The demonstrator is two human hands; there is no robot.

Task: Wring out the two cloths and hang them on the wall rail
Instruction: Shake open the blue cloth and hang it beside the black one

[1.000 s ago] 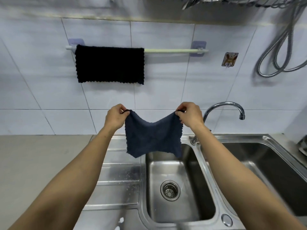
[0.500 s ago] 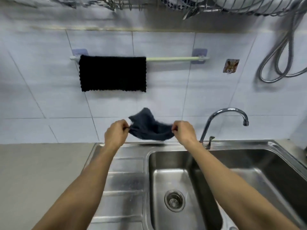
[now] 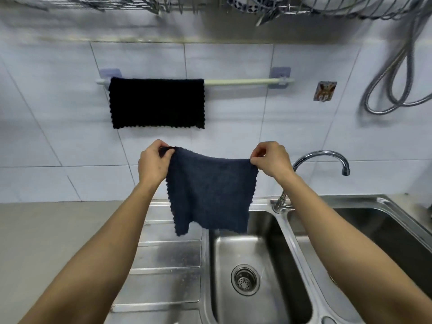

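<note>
Black cloth [image 3: 156, 102] draped on wall rail [image 3: 236, 82] at 11 o'clock, left hand [image 3: 153, 165] and right hand [image 3: 271, 159] each pinching a top corner of blue cloth [image 3: 210, 191], spread hanging above sink [image 3: 245, 258].

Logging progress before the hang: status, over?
Left hand and right hand pinch the blue cloth by its top corners. Black cloth already on rail. Rail's right half bare, nothing in the way.
</note>
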